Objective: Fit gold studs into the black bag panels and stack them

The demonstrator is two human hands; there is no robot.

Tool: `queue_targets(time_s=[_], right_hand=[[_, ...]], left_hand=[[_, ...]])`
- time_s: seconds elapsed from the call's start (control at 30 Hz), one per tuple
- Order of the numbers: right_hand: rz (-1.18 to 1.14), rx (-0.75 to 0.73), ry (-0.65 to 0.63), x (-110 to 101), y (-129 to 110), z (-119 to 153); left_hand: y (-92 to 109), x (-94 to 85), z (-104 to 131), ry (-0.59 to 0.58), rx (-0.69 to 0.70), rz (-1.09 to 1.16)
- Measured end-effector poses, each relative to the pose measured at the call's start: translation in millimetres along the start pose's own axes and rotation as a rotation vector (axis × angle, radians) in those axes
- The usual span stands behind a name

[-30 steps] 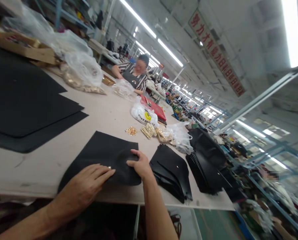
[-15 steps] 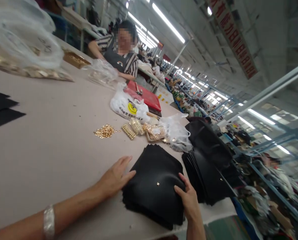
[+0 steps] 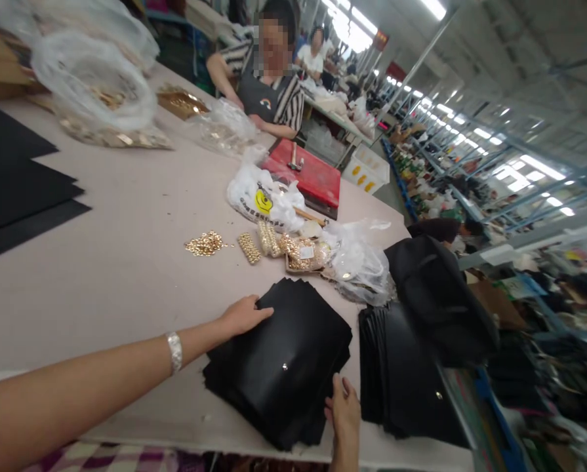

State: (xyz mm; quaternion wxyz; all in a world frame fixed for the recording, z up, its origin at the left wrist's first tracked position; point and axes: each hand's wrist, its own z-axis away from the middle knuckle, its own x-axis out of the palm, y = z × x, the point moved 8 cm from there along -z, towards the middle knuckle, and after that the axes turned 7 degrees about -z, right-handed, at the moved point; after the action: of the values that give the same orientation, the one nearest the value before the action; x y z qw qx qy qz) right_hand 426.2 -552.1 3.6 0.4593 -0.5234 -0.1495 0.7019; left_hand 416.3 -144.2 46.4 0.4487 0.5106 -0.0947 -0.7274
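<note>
A stack of black sheets (image 3: 293,341) lies near the table's front edge, its corners fanned out, with a small gold fitting (image 3: 284,367) on the top sheet. At the stack's upper left edge is my left hand (image 3: 246,314), thumb on the top sheet and the other fingers partly hidden. My right hand (image 3: 343,400) is beside the lower right edge, fingers apart and touching or nearly touching it. Beyond the stack are a pile of gold pieces (image 3: 205,244) and packs of gold beads (image 3: 305,252).
A second black stack (image 3: 401,367) lies at right beside a black bag (image 3: 438,295). Plastic bags (image 3: 359,262) and a red block (image 3: 305,174) with a hammer (image 3: 294,157) stand farther back. A person (image 3: 268,78) sits across the table. More black sheets (image 3: 22,177) lie at left.
The view has shifted. The black stack appears turned and lower left. My left hand has moved up along its edge; my right hand has slid down its right side, off the top sheet.
</note>
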Motion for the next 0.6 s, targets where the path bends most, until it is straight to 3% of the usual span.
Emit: queue_targets(time_s=[0.1, 0.23, 0.4, 0.6], right_hand=[[0.176, 0.008, 0.073, -8, -8, 5], [0.315, 0.041, 0.068, -10, -22, 8], [0.372, 0.063, 0.038, 2, -30, 13], [0.378, 0.084, 0.053, 2, -30, 18]], left_hand=[[-7, 7.9, 7, -0.045, -0.016, 0.034], [-7, 19.7, 22, -0.069, 0.048, 0.059], [-8, 1.2, 12, 0.051, 0.111, 0.03], [-5, -7.4, 1, 0.058, 0.097, 0.013]])
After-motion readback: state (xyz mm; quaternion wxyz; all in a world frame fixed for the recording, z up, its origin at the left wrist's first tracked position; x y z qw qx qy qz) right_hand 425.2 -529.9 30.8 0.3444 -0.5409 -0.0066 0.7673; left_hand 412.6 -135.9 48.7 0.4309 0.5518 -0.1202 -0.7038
